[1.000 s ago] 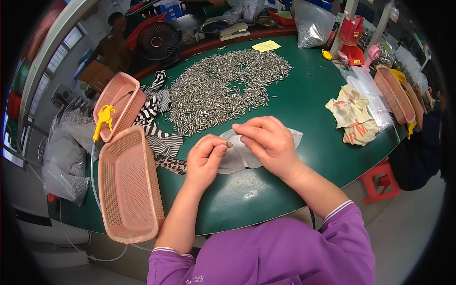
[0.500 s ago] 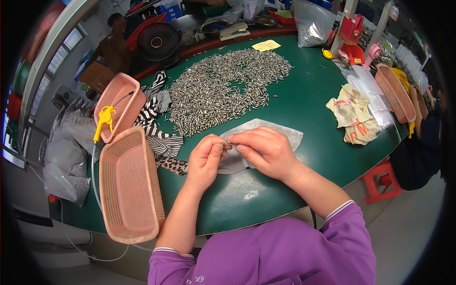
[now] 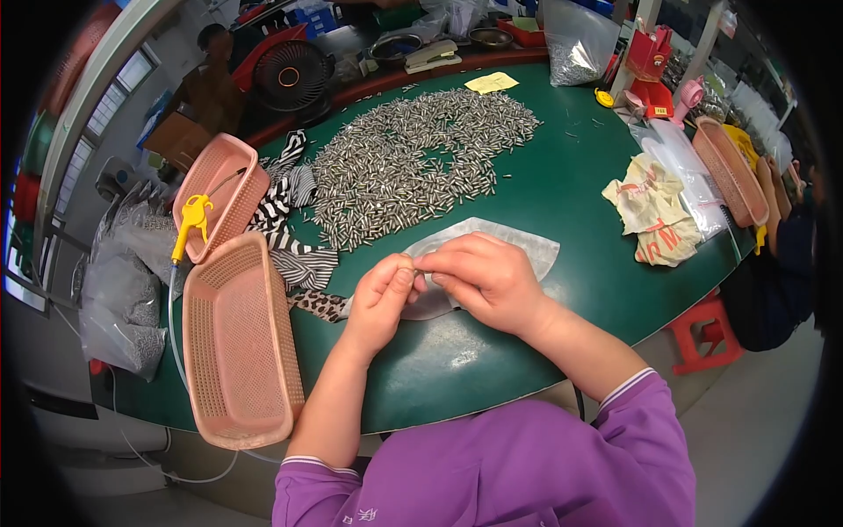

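My left hand [image 3: 381, 300] and my right hand [image 3: 493, 283] meet fingertip to fingertip above a pale sheet [image 3: 537, 251] on the green table. Both are closed in a pinch on a small metal piece [image 3: 416, 270], mostly covered by the fingers, so its exact shape does not show. Beyond the hands spreads a large heap of short silvery metal pins [image 3: 413, 171]. Black-and-white striped cloth [image 3: 303, 263] and a leopard-print cloth [image 3: 320, 305] lie left of my left hand.
Two pink plastic baskets [image 3: 241, 351] stand at the left, with a yellow air blow gun [image 3: 193, 220] on the farther one. Bags of metal parts [image 3: 132, 307] sit beside them. A crumpled cream bag [image 3: 654, 211] lies right. A black fan [image 3: 291, 77] and a person are at the back left.
My fingertips have drawn closer together, the right hand shifting slightly left, and now cover more of the small metal piece. The heap and baskets stay as they were.
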A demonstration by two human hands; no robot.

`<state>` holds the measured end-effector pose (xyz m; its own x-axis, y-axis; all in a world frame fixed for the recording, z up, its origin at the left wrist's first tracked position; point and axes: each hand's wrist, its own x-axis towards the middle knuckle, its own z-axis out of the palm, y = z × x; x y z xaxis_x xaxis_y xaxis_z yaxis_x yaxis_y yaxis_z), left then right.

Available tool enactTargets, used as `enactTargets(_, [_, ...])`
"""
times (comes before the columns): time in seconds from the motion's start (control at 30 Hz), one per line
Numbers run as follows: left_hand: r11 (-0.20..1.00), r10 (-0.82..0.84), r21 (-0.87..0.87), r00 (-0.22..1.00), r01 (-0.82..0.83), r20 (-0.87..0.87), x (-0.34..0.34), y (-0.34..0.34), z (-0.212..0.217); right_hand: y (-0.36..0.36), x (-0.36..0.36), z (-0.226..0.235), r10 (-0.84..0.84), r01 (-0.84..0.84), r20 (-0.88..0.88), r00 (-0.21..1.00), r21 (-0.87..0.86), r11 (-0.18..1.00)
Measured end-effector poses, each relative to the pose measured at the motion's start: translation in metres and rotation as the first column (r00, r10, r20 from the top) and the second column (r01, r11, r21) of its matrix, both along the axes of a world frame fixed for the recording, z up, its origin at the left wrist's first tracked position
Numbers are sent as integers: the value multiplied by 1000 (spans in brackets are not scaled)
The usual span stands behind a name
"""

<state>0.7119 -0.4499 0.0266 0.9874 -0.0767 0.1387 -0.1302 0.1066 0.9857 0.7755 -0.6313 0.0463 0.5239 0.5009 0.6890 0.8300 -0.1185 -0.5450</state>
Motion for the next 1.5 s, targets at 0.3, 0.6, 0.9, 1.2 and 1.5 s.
enactTargets(0.3, [1000, -15, -11, 994, 16, 112, 1, -2, 2, 0, 4, -1, -79, 83, -74, 994, 44, 996])
enactTargets(0.6, [998, 59, -3, 971, -59, 231, 6, -1, -4, 1, 0, 1, -19, 20, -7, 1000, 85, 996])
enactTargets(0.9, [997, 60, 29, 965, -69, 257, 8, -1, -6, 0, 1, -1, 42, -42, 15, 999, 45, 998])
enactTargets(1.2, [992, 102, 39, 961, -116, 258, 7, -1, -5, 2, -4, -1, -96, 94, 71, 993, 38, 995])
enactTargets(1.5, [990, 137, -20, 958, -136, 250, 6, -3, -4, 1, 0, 0, -23, 24, -20, 1000, 89, 996])
